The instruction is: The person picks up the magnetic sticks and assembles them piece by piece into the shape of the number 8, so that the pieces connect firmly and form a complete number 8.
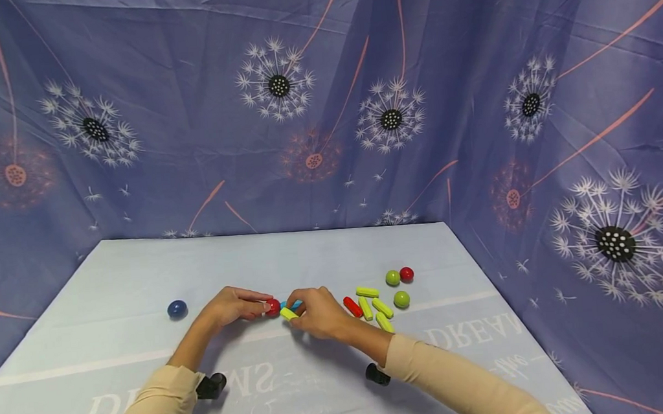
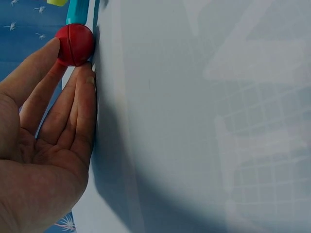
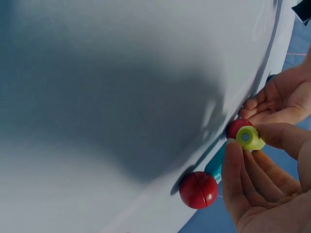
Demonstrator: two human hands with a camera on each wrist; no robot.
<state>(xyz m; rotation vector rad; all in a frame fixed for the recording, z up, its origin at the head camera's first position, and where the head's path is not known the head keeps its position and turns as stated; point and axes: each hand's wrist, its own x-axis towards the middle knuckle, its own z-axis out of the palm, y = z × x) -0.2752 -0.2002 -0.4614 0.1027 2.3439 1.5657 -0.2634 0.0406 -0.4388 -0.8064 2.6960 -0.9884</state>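
My left hand [image 1: 229, 306] pinches a shiny red ball [image 1: 272, 308], my right hand [image 1: 320, 313] a yellow-green hollow rod [image 3: 250, 138]; loosening could drop it.

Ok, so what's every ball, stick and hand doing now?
Left hand: pinching a red ball.
Right hand: pinching a yellow stick.
Held red ball: touching the blue stick's end.
Second red ball: at that stick's other end.
Blue stick: between those balls.
Dark blue ball: alone on the table.
Red stick: lying flat.
Four other yellow sticks: lying flat.
Two green balls: resting loose.
Third red ball: beside a green ball.
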